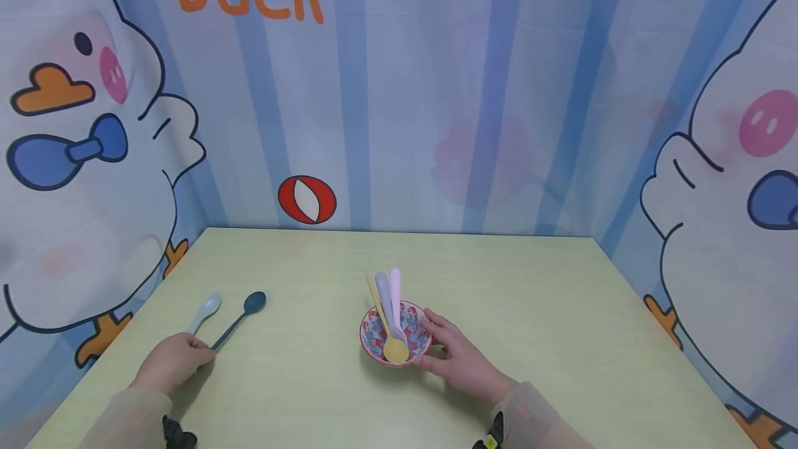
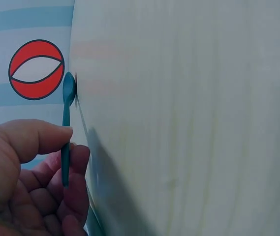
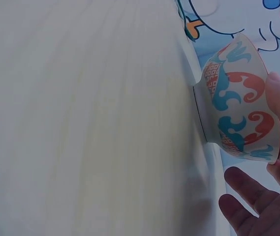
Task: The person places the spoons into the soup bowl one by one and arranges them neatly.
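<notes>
Two spoons lay at the left of the bench, a bowl with three spoons near its middle.

On the pale wooden bench (image 1: 530, 310), the dark blue plastic spoon (image 1: 240, 319) lay just right of the pale grey plastic spoon (image 1: 206, 310), both angled bowl-end away, with the left hand (image 1: 173, 360) at their near ends. Well to their right sat the red-and-blue patterned bowl (image 1: 395, 333), holding a yellow spoon (image 1: 388, 330), a grey spoon (image 1: 385, 296) and a pink spoon (image 1: 395, 286), handles leaning over its far rim. The right hand (image 1: 461, 359) touched the bowl's right side.
</notes>
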### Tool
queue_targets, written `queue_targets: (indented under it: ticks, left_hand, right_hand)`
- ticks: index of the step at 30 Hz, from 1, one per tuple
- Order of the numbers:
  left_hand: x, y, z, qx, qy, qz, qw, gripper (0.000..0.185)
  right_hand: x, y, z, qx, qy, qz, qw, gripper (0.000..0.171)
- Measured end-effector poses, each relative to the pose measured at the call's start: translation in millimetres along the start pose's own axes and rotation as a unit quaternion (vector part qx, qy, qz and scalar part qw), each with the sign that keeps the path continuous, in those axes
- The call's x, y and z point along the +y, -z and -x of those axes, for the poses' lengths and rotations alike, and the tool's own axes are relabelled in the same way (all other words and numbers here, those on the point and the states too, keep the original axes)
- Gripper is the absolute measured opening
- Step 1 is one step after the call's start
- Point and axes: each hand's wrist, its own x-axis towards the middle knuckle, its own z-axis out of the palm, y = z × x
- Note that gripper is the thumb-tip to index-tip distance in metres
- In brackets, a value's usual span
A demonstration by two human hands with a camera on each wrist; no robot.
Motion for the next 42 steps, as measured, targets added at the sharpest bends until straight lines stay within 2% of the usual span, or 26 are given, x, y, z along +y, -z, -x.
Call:
queue_targets:
  ticks: [6,20,26,36,42]
  left_hand:
    - [-4.4,0.8,-2.6,-0.015,-0.016,0.01,0.9997,0.033]
    - [-8.1,1.1,-1.3,-0.034,-0.017,0.028,0.9989,0.029]
    - [-8.3,1.6,-4.1,-0.041,-0.002,0.044,0.9982,0.041]
    - [-15.4,-0.2,-12.0,-0.021,0.029,0.096,0.9947,0.055]
    - [-14.6,0.5,-8.4,0.006,0.033,0.128,0.9912,0.06]
  right_hand:
    - [1,0,0,0.0,0.004,-0.005,1.0,0.073]
    - [1,-1,0,0.0,0.004,-0.002,1.0,0.074]
    - [2,-1,0,-0.001,0.007,-0.002,1.0,0.076]
    - [-1,0,1,0.001,0.007,-0.006,1.0,0.075]
    - [-1,0,2,0.004,0.009,-0.003,1.0,0.075]
